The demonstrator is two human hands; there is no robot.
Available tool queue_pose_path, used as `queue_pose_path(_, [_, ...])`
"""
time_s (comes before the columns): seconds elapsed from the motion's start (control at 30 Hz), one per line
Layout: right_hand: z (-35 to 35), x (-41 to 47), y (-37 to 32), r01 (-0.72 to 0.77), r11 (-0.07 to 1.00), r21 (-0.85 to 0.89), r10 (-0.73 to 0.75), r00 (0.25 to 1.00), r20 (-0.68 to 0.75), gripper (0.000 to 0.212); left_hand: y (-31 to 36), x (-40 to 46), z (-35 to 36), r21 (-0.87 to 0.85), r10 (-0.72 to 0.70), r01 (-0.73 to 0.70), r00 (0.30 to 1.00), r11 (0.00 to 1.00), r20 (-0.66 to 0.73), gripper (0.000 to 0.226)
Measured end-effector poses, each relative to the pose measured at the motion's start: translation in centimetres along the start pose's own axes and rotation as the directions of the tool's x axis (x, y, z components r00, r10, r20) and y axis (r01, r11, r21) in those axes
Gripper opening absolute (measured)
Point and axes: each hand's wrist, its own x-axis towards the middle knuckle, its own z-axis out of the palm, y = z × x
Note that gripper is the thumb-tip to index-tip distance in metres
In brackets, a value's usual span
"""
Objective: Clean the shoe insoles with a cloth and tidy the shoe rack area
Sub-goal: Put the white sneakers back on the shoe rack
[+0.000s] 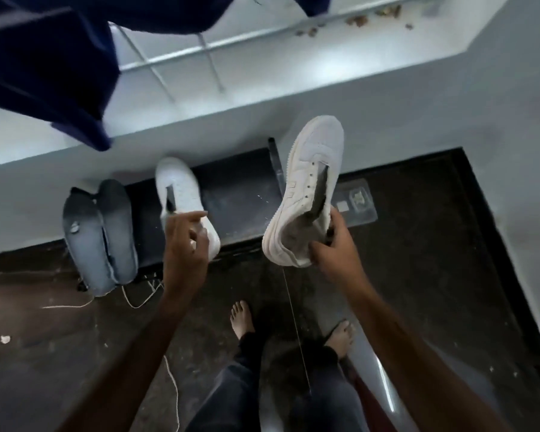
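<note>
A: Where are the insoles?

B: Two grey insoles (102,235) lie side by side, touching, at the left end of the dark low rack (231,194), which stands against the pale wall below the ledge (200,120). Their heel ends hang over the rack's front edge toward the floor (44,338).

A: And the shoes?

B: One white sneaker (181,194) sits on the rack just right of the insoles, toe toward the wall. The other white sneaker (306,194) is held in the air above the rack's right end, tilted, toe up and away.

A: What are the hands doing?

B: The right hand (334,247) grips the raised sneaker at its heel, thumb under the sole edge and fingers curled into the collar. The left hand (184,241) is at the heel of the sneaker on the rack, fingers bent, the index finger stretched over the opening; whether it truly pinches the shoe I cannot tell.

A: Anything else?

B: White laces (138,299) trail on the floor in front of the rack. Dark blue cloth (44,63) hangs at the upper left over a metal railing (181,57). A clear plastic packet (356,201) lies beside the rack's right end. The person's bare feet (242,319) stand on the floor below.
</note>
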Motion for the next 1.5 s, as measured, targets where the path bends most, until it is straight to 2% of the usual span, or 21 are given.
queue_pose_path(0.1, [4.9,3.0,-1.3,-0.043,0.994,-0.096,0.043,0.999,-0.010,0.065,-4.7,2.5,-2.0,0.008,-0.114,0.115,0.987,0.993,-0.116,0.029])
queue_pose_path(0.17, [7.5,5.1,-1.1,-0.074,0.984,-0.165,0.072,0.997,-0.019,0.067,-7.5,3.9,-2.5,-0.001,-0.240,0.241,0.963,0.970,-0.120,0.029])
queue_pose_path(0.27, [10.9,6.8,-1.0,-0.124,0.965,-0.232,0.115,0.992,-0.052,0.063,-10.3,5.6,-2.5,-0.020,-0.454,0.454,0.891,0.891,0.007,0.045])
queue_pose_path(0.37, [13.0,7.0,-0.3,-0.174,0.920,-0.350,0.135,0.982,-0.133,0.057,-11.6,6.7,-2.3,-0.013,-0.531,0.540,0.832,0.842,0.159,0.070])
queue_pose_path(0.53, [12.7,5.9,-0.2,-0.303,0.803,-0.513,0.183,0.945,-0.271,0.092,-12.6,7.2,-2.1,-0.061,-0.583,0.633,0.742,0.772,0.332,0.092])
queue_pose_path(0.6, [12.2,5.6,-0.3,-0.351,0.774,-0.526,0.244,0.933,-0.264,0.109,-12.8,7.3,-2.0,-0.031,-0.590,0.648,0.712,0.761,0.381,0.094])
queue_pose_path(0.67, [11.8,5.5,-0.6,-0.376,0.754,-0.539,0.313,0.927,-0.209,0.111,-13.0,7.2,-1.8,0.039,-0.595,0.643,0.681,0.765,0.426,0.091])
queue_pose_path(0.73, [11.9,5.7,-0.9,-0.368,0.718,-0.591,0.350,0.925,-0.152,0.105,-13.4,7.1,-1.5,0.117,-0.600,0.625,0.656,0.772,0.457,0.083])
queue_pose_path(0.83, [12.4,6.6,-1.2,-0.315,0.661,-0.681,0.351,0.932,-0.092,0.096,-13.5,7.2,-1.5,0.214,-0.594,0.564,0.668,0.797,0.448,0.063])
queue_pose_path(0.97, [12.9,8.6,-1.0,-0.327,0.639,-0.696,0.384,0.920,-0.081,0.065,-13.4,7.5,-1.7,0.309,-0.611,0.528,0.650,0.791,0.452,0.063])
queue_pose_path(1.13, [12.5,9.9,0.1,-0.299,0.637,-0.710,0.369,0.927,-0.059,0.069,-14.4,7.1,-0.3,0.308,-0.589,0.502,0.683,0.808,0.432,0.069])
queue_pose_path(1.3, [10.7,10.2,0.7,-0.143,0.622,-0.770,0.290,0.955,0.056,0.077,-13.9,6.2,-0.1,0.279,-0.530,0.452,0.745,0.847,0.405,0.070])
queue_pose_path(1.4, [10.2,10.6,0.0,-0.031,0.585,-0.810,0.276,0.947,0.163,0.075,-13.4,6.0,-0.2,0.265,-0.498,0.422,0.748,0.867,0.439,0.071])
queue_pose_path(1.5, [10.4,11.5,-0.2,0.022,0.609,-0.793,0.272,0.933,0.235,0.075,-13.0,6.4,0.5,0.241,-0.488,0.425,0.732,0.873,0.476,0.073])
